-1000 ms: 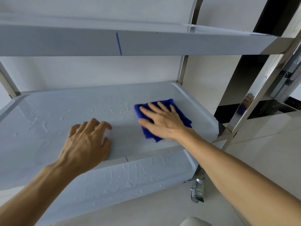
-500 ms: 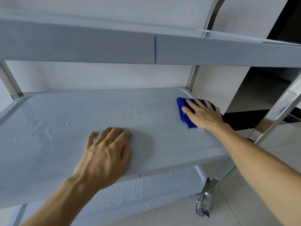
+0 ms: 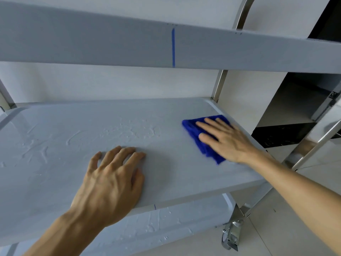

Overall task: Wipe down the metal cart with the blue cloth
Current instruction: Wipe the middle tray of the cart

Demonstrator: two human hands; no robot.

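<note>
Wiping reaches the middle shelf [image 3: 55,145]'s right end, right hand [image 3: 224,139] flat-fingered on the blue cloth [image 3: 191,129], left hand [image 3: 112,180] splayed, holding nothing; wrinkled film leftward looks unwiped.

Cloth [image 3: 195,133] deep blue, cart shelf [image 3: 73,137] pale grey w/ blue line

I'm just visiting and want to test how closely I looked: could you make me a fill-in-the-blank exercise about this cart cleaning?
1. The right hand presses flat on a cloth whose colour is ____.
2. The cloth lies on the cart's ____ shelf, near its right end.
3. The left hand rests on that shelf and holds ____.
4. Below the cart's right corner sits a metal ____ for rolling.

Missing words: blue; middle; nothing; wheel
</note>
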